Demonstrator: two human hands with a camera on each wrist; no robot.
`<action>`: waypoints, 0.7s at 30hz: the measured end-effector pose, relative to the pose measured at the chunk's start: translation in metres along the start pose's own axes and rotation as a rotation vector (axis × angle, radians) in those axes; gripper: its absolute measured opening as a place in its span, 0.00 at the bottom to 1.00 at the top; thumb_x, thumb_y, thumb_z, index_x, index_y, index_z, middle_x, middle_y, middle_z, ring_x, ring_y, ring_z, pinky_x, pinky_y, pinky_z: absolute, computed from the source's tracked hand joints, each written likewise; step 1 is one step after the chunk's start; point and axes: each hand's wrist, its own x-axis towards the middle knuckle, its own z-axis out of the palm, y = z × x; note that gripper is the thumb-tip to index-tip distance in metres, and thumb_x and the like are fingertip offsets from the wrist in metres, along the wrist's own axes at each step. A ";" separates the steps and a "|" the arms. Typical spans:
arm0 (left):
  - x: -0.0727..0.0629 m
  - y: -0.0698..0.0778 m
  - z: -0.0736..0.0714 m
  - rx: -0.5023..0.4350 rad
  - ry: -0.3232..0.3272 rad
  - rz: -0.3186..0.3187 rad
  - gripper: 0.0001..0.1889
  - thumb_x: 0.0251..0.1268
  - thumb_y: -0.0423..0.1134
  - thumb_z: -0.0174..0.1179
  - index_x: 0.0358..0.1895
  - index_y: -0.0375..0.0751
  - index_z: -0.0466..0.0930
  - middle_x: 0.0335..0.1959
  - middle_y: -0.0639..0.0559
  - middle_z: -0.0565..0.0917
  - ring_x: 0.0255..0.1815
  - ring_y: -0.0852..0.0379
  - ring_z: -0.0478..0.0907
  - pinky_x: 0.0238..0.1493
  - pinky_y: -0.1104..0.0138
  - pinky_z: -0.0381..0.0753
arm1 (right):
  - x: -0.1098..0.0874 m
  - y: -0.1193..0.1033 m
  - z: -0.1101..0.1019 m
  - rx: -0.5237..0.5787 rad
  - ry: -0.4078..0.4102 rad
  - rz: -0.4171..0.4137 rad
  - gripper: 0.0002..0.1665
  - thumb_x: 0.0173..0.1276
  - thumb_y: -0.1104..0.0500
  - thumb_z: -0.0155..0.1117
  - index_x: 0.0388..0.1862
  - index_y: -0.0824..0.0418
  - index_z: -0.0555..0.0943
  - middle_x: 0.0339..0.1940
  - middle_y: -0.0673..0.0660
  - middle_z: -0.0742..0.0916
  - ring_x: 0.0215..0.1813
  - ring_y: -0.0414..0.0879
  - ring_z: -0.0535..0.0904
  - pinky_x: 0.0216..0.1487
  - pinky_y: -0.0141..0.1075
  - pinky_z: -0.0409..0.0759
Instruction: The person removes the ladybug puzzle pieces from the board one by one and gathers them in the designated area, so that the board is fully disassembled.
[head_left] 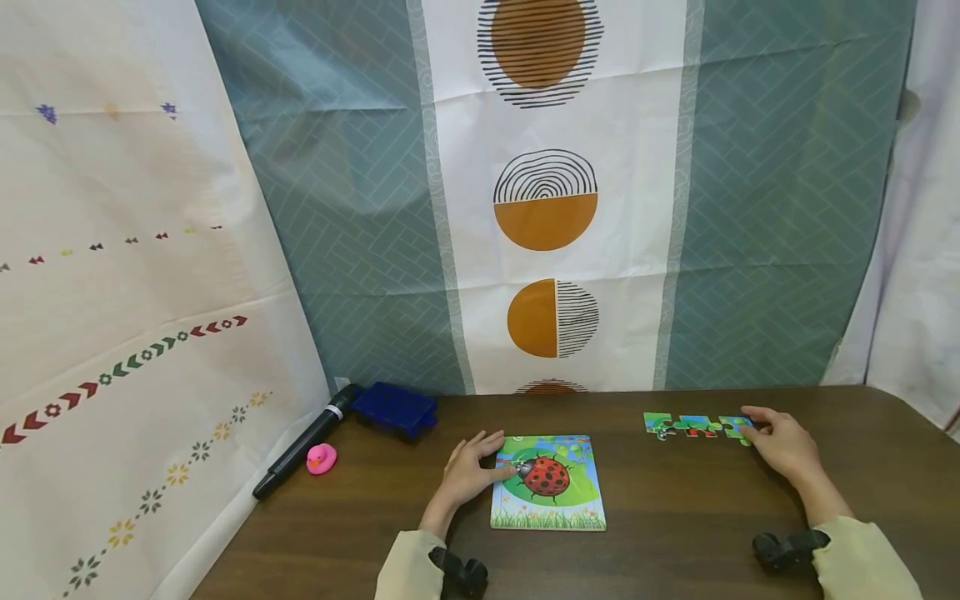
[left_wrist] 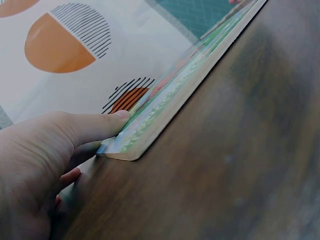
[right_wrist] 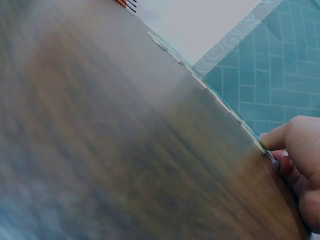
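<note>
A square ladybug picture board (head_left: pixel 558 467), thin and pale-edged, lies flat on the table. My left hand (head_left: pixel 468 475) holds it at its left side; the thumb (left_wrist: pixel 107 125) lies over the top face and the other fingers are partly hidden past the edge. Farther right and back, a short row of green and blue jigsaw pieces (head_left: pixel 696 426) lies flat. With my right hand (head_left: pixel 783 446) I pinch the right-end jigsaw piece (head_left: pixel 733 427). The right wrist view shows the row of pieces (right_wrist: pixel 215 95) edge-on, thumb and fingertips at its near end.
At the back left are a dark blue plastic container (head_left: pixel 395 408), a thick black marker-like stick (head_left: pixel 303 446) and a pink rubber duck (head_left: pixel 321 458). Patterned curtains (head_left: pixel 555 208) hang behind the brown wooden table (head_left: pixel 637 558), with white cloth at both sides.
</note>
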 end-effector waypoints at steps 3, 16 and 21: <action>0.000 -0.001 0.001 -0.002 -0.002 0.001 0.33 0.59 0.45 0.68 0.67 0.36 0.72 0.72 0.46 0.70 0.79 0.39 0.53 0.77 0.38 0.37 | 0.000 0.000 0.001 0.003 -0.004 0.008 0.26 0.74 0.56 0.55 0.61 0.75 0.72 0.51 0.76 0.79 0.43 0.63 0.77 0.36 0.47 0.73; 0.000 -0.003 0.001 0.012 0.001 0.005 0.33 0.60 0.46 0.67 0.68 0.36 0.71 0.73 0.46 0.70 0.79 0.39 0.54 0.78 0.39 0.38 | 0.002 0.001 0.004 0.024 0.029 0.030 0.25 0.75 0.53 0.53 0.59 0.73 0.74 0.52 0.75 0.81 0.46 0.65 0.78 0.37 0.48 0.73; 0.001 -0.004 0.001 0.018 -0.003 0.014 0.34 0.61 0.46 0.67 0.68 0.37 0.71 0.73 0.47 0.69 0.79 0.40 0.54 0.78 0.39 0.38 | 0.001 0.000 0.005 0.076 0.096 0.058 0.23 0.74 0.56 0.53 0.57 0.73 0.76 0.52 0.75 0.81 0.37 0.47 0.79 0.37 0.42 0.73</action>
